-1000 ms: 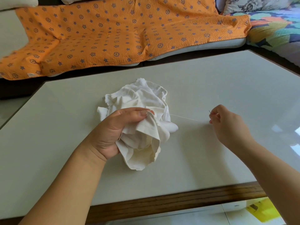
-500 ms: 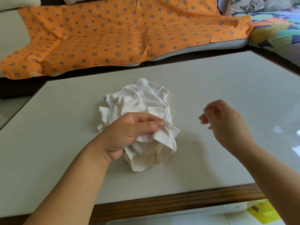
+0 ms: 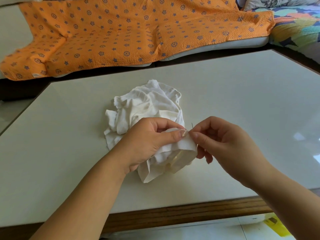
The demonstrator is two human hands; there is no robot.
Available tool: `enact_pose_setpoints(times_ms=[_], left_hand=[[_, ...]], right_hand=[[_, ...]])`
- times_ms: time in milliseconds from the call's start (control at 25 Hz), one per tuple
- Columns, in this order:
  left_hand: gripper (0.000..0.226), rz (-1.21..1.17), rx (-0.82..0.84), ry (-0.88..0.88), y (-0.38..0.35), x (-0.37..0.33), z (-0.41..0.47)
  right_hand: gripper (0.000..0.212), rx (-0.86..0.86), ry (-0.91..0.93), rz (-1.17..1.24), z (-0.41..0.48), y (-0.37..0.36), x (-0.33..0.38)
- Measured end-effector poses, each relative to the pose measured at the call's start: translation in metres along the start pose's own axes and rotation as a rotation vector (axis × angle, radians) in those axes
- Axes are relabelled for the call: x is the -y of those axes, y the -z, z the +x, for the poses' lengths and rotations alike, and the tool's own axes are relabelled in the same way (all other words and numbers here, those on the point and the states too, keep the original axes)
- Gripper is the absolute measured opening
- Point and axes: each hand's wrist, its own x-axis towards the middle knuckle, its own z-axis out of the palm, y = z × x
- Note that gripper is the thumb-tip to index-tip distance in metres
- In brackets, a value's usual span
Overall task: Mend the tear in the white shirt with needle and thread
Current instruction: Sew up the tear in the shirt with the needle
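Crumpled in a heap at the centre of the frame, on the pale counter (image 3: pixel 242 101): the white shirt (image 3: pixel 149 104). Gripped at its lower right part by the left hand (image 3: pixel 147 142), thumb and forefinger curled and pinching a raised fold, more cloth bunched under the palm. Touching that fold from the right, the right hand (image 3: pixel 228 144), thumb and forefinger pinched narrow on the needle (image 3: pixel 192 125); only a thin dark sliver seen, standing just above the fingertips. Remaining right fingers loosely curled below. Thread too fine to make out.

Along the lower edge of the frame, the counter's brown wooden rim (image 3: pixel 173 215). Across the upper part, an orange blanket (image 3: pixel 121 32) with blue stars and wheels, spread over a pale sofa cushion (image 3: pixel 225 47). At upper right, a many-coloured cover (image 3: pixel 297 23). At lower right, a yellow object (image 3: pixel 277 226), partly cut off.
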Motion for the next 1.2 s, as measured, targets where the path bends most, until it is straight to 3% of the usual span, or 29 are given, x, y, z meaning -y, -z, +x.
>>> enact_pose_setpoints(times_ms=[240, 720, 1200], left_hand=[[0.007, 0.014, -0.013, 0.013, 0.004, -0.005, -0.006], [0.01, 0.087, 0.043, -0.015, 0.002, -0.009, -0.009], [0.009, 0.033, 0.062, -0.015, 0.002, -0.01, -0.01]], right_hand=[[0.012, -0.032, 0.07, -0.024, -0.006, 0.006, 0.0], [0.016, 0.065, 0.052, -0.225, -0.006, 0.018, 0.0], [0.016, 0.094, 0.036, -0.212, -0.006, 0.018, 0.001]])
